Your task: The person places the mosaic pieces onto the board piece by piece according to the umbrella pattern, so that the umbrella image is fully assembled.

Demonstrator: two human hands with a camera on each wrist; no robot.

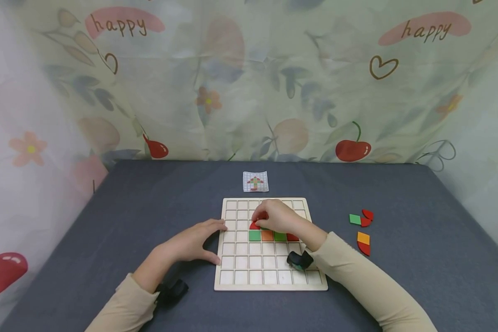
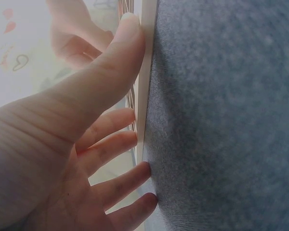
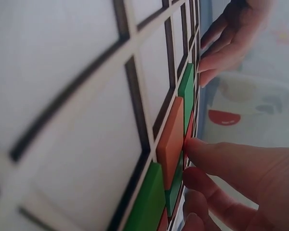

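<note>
A wooden grid board [image 1: 232, 279] lies on the table. Along one row sit a green square tile [image 1: 254, 235], an orange square tile [image 1: 267, 236], another green tile [image 1: 280, 236] and a partly covered red tile [image 1: 292, 237]. My right hand [image 1: 277, 216] is over the row behind, thumb and fingertips at a red curved-edge tile [image 1: 254, 226] in its cell. A green tile [image 3: 172, 196] beside it is mostly hidden by the fingers. My left hand [image 1: 192, 242] rests on the board's left edge, fingers spread and thumb [image 2: 120, 53] apart from them.
Behind the board lies a small pattern card [image 1: 255, 182] showing a coloured figure on a grid. To the right are loose tiles: a green square [image 1: 354, 219], an orange one [image 1: 363, 238] and several red curved ones [image 1: 364, 249]. A printed curtain [image 1: 249, 92] hangs behind the table.
</note>
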